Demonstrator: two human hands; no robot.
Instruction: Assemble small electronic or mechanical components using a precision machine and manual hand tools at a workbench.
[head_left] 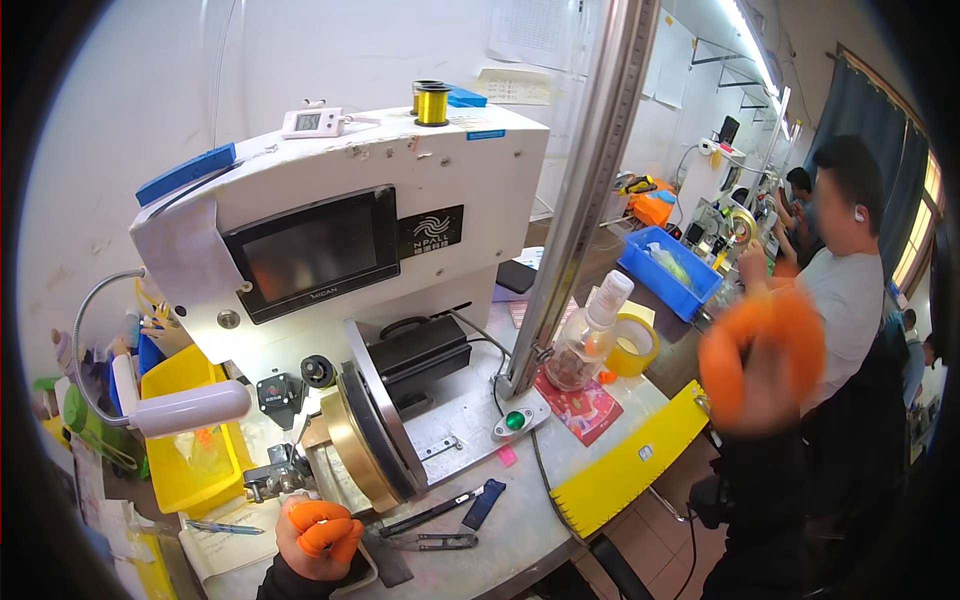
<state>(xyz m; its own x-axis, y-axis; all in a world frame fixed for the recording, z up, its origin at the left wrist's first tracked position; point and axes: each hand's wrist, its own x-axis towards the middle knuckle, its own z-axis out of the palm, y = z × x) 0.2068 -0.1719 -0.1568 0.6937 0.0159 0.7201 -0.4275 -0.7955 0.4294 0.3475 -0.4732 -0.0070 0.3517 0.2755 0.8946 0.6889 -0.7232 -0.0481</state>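
Observation:
My left hand (pixel 315 538), with orange covers on its fingers, is curled closed at the table's front edge. It is just below the brass-coloured wheel (pixel 358 450) of a white bench machine (pixel 480 165). Whatever its fingers may hold is hidden. Raised at the right, away from the machine, is my right hand (pixel 765 370), also with orange finger covers. Motion smears it, so its grip is unclear. Beside the left hand lie a slim black tool (pixel 430 513), a dark blue strip (pixel 485 504) and a small pair of snips (pixel 446 542).
A yellow bin (pixel 195 475) and a pen (pixel 225 527) on a notebook lie left. A metal post (pixel 590 190), a spray bottle (pixel 590 335), a tape roll (pixel 632 347) and a yellow board (pixel 630 458) stand right. Beyond are a blue crate (pixel 670 270) and a co-worker (pixel 850 270).

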